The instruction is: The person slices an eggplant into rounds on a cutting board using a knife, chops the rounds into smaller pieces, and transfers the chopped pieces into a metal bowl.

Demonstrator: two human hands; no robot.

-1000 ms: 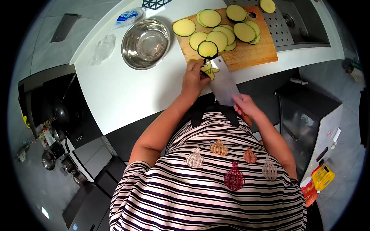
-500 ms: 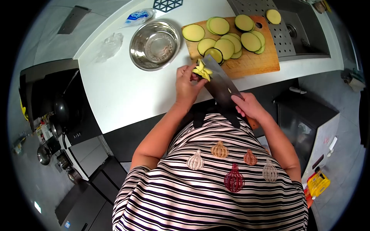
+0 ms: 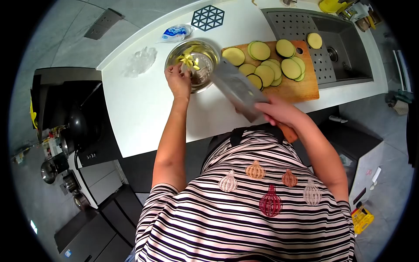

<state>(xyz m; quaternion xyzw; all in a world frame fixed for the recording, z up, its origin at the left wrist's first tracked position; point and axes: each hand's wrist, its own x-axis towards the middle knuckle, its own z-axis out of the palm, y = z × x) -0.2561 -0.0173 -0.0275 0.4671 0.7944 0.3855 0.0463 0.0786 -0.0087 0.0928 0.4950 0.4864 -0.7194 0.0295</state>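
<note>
Yellow pieces now off my cleaver, at steel bowl, upper centre-left | left hand there, can't tell if gripping | right hand grips cleaver | likely 1 batch moved over

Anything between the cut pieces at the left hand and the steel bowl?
Nothing visible. The cut pieces show against the inside of the steel bowl, just past the left hand. The cleaver in the right hand is off to the side, its end by the bowl's right edge. Can't tell how high the pieces are.
</note>
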